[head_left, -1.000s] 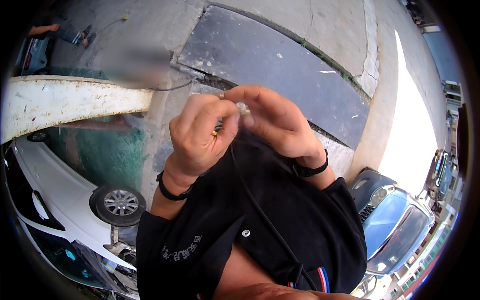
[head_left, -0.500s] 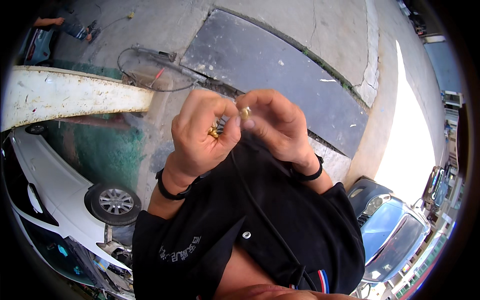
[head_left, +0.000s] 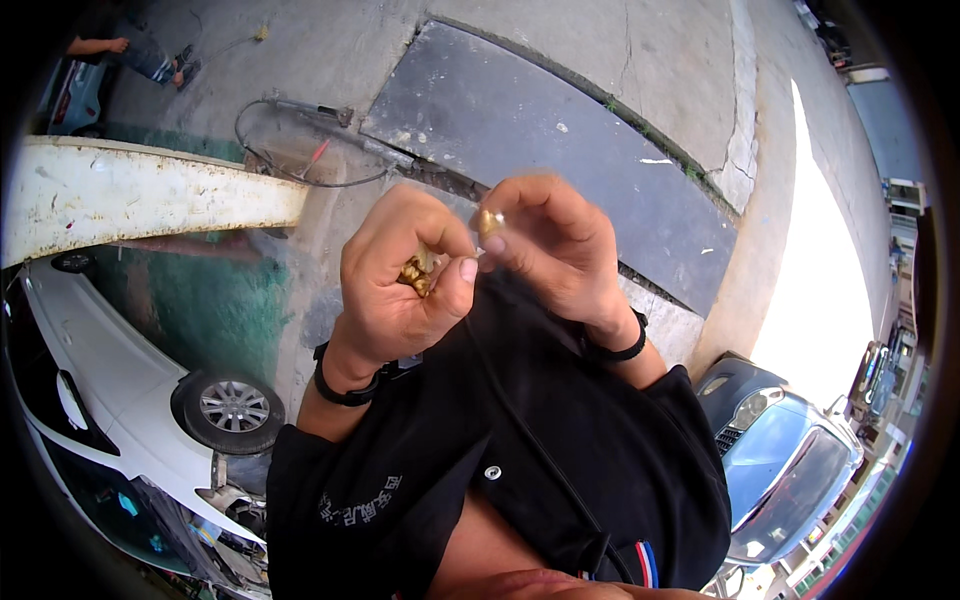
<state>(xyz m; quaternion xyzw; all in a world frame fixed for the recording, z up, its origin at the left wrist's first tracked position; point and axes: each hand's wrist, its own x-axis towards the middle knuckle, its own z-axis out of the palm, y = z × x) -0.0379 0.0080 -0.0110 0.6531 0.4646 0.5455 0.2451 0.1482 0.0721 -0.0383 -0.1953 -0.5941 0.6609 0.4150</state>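
My left hand [head_left: 400, 265] is curled in front of my chest, palm turned up. Several small shiny gold-coloured pieces [head_left: 415, 274] lie cupped inside its fingers; they look like brass fittings, but their exact kind is unclear. Just to the right, my right hand [head_left: 560, 245] pinches one gold-coloured piece [head_left: 490, 221] between thumb and index finger. That piece is slightly blurred and is close to the left fingertips. Dark bands circle both wrists.
Beyond my hands, a dark metal plate [head_left: 560, 130] covers part of the concrete floor, with a jack-like tool and hose [head_left: 245, 130] beside it. A white beam [head_left: 150, 200], a white car [head_left: 110, 350] and a blue car [head_left: 790, 490] surround me. Another person's arm [head_left: 95, 45] shows far left.
My hands have parted slightly at the fingertips. The left fingers have loosened, showing more of the gold-coloured pieces, while the right hand still pinches its piece.
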